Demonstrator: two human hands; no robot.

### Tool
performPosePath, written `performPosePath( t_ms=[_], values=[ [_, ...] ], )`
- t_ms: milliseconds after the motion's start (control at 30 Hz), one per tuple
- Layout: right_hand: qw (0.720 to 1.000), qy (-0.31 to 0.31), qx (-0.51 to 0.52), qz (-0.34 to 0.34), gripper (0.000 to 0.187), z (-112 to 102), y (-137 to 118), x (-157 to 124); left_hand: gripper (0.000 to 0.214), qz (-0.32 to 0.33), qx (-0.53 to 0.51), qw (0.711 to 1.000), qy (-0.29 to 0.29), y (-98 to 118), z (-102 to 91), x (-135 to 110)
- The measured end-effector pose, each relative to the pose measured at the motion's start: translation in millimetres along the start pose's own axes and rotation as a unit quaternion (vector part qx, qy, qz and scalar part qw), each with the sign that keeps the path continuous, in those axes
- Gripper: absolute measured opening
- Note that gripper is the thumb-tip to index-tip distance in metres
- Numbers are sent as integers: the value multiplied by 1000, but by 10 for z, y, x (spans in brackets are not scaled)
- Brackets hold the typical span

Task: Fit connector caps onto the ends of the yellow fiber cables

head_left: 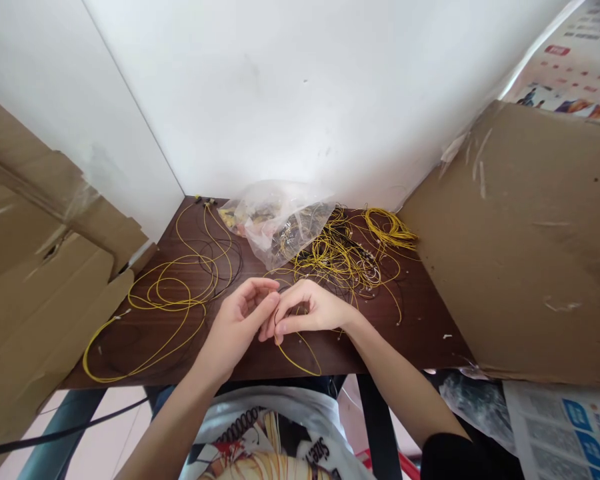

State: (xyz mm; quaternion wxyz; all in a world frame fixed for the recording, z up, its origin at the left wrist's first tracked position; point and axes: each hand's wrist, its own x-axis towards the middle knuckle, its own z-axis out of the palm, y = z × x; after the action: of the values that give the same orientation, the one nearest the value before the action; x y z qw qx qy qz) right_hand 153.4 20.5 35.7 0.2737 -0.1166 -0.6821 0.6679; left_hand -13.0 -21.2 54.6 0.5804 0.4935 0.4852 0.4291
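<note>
My left hand [235,323] and my right hand [305,312] meet over the front middle of the dark brown table [250,363]. Both are closed in a pinch on a thin yellow wire [300,367], which loops down below the right fingers toward the table's front edge. A short dark stretch of wire shows between the hands. The wire's tips are hidden by my fingers. Behind the hands lies a tangled heap of yellow and black wires [330,257] with small white ends, partly under a clear plastic bag [275,233].
Loose yellow wire loops [167,305] spread over the left side, with small dark connectors [207,201] at the back. A coiled yellow bundle [390,230] sits at the back right. Cardboard [525,260] flanks the right, more cardboard [40,280] the left. A white wall [280,100] closes the back.
</note>
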Motion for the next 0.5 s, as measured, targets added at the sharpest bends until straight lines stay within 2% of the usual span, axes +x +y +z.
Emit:
performPosePath(
  t_ms=[100, 167, 367, 500],
  values=[
    [999, -34, 8, 19, 16, 6, 1, -5, 20, 21, -14, 1000, 2, -24, -22, 16],
    [997, -62, 13, 43, 16, -2, 4, -13, 13, 55, -34, 998, 25, -1, -52, 11],
    [987, -123, 29, 102, 20, -4, 30, -9, 7, 167, -115, 973, 107, 247, -149, -32],
    [983, -126, 33, 132, 24, -9, 22, -22, 11, 204, -128, 959, 150, 383, -241, -65]
  ],
)
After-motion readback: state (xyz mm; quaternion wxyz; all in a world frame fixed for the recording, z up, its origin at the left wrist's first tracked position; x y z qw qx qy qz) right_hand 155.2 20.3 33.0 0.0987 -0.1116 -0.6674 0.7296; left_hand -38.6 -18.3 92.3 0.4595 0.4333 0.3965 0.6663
